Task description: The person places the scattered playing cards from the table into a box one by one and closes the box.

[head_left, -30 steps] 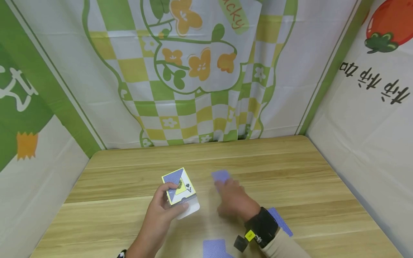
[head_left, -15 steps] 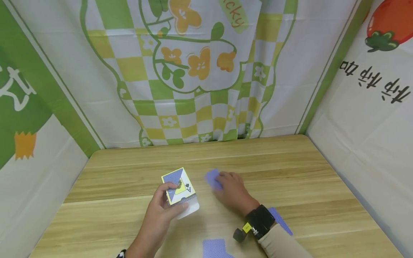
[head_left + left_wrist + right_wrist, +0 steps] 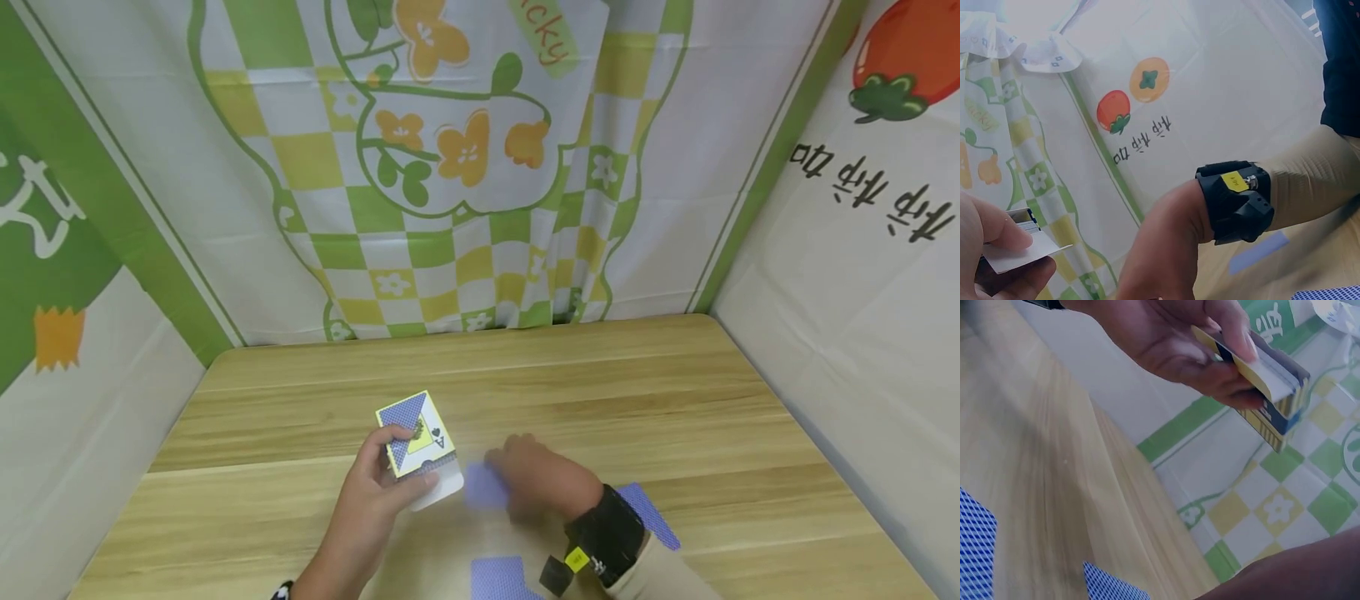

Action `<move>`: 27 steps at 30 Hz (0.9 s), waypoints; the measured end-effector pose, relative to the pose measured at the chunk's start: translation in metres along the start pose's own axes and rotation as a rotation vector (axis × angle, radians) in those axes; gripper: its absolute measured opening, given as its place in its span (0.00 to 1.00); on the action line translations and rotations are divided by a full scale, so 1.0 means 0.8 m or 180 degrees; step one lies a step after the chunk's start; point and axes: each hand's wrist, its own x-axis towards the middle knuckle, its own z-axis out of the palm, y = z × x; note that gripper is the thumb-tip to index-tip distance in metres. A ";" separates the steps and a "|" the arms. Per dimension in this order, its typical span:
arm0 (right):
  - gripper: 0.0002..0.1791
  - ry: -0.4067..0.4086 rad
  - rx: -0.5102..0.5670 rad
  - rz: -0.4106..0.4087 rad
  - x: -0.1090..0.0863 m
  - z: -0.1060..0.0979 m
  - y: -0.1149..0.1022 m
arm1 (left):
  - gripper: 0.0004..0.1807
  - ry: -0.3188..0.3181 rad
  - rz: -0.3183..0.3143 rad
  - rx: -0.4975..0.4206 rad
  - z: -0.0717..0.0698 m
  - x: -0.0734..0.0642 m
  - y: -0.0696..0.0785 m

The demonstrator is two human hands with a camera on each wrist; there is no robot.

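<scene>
My left hand (image 3: 377, 482) grips a playing card box (image 3: 408, 421) printed with an ace of spades. The box's white end flap (image 3: 444, 483) hangs out towards me, with the thumb at it. In the right wrist view the edges of a pale stack (image 3: 1275, 378) show inside the box. To the right, my right hand (image 3: 546, 477) holds a blue-backed playing card (image 3: 483, 487) low over the table, both blurred. The card lies close to the box flap. The right fingertips are partly hidden behind the hand.
Blue-backed cards (image 3: 498, 577) lie at the table's front edge. Another blue-backed card (image 3: 654, 517) lies beside the right wrist, partly covered by the black wrist camera strap (image 3: 611, 533). Printed cloth (image 3: 480, 233) hangs behind the wooden table (image 3: 300, 400).
My right hand has brought its card nearer to me, from beside the box's upper part down beside its flap. My left hand and the box have stayed still.
</scene>
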 end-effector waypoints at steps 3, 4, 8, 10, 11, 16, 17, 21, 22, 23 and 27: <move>0.29 0.0012 -0.0044 0.0006 0.001 0.005 -0.007 | 0.32 -0.0004 0.0038 -0.0015 -0.001 -0.001 0.000; 0.29 0.0021 -0.0042 0.0008 0.002 0.007 -0.009 | 0.32 -0.0012 0.0060 -0.0013 -0.001 -0.001 0.000; 0.29 0.0106 -0.0093 -0.0048 0.004 0.011 -0.014 | 0.31 -0.0028 0.0107 -0.0031 -0.001 -0.001 0.001; 0.29 0.0143 -0.0190 -0.0083 0.005 0.011 -0.016 | 0.31 -0.0030 0.0078 -0.0043 -0.001 -0.001 0.001; 0.29 0.0167 -0.0239 -0.0101 0.005 0.012 -0.017 | 0.32 -0.0029 0.0059 -0.0044 -0.001 -0.001 0.001; 0.30 0.0220 -0.0376 -0.0127 0.005 0.015 -0.019 | 0.32 -0.0031 0.0024 -0.0042 -0.001 0.000 0.001; 0.30 0.0229 -0.0372 -0.0123 0.006 0.016 -0.019 | 0.32 -0.0030 0.0035 -0.0036 0.000 0.000 0.001; 0.27 0.0366 -0.0315 -0.0168 0.014 0.028 -0.011 | 0.32 -0.0035 0.0058 -0.0037 0.000 -0.001 0.001; 0.26 0.0451 -0.0293 -0.0208 0.017 0.032 -0.008 | 0.32 -0.0041 0.0063 -0.0036 0.000 -0.001 0.001; 0.24 0.0519 -0.0262 -0.0243 0.020 0.036 -0.005 | 0.32 -0.0047 0.0061 -0.0036 0.000 -0.001 0.001; 0.14 0.0678 -0.0190 -0.0355 0.026 0.045 0.003 | 0.32 -0.0051 0.0057 -0.0006 -0.002 -0.001 0.001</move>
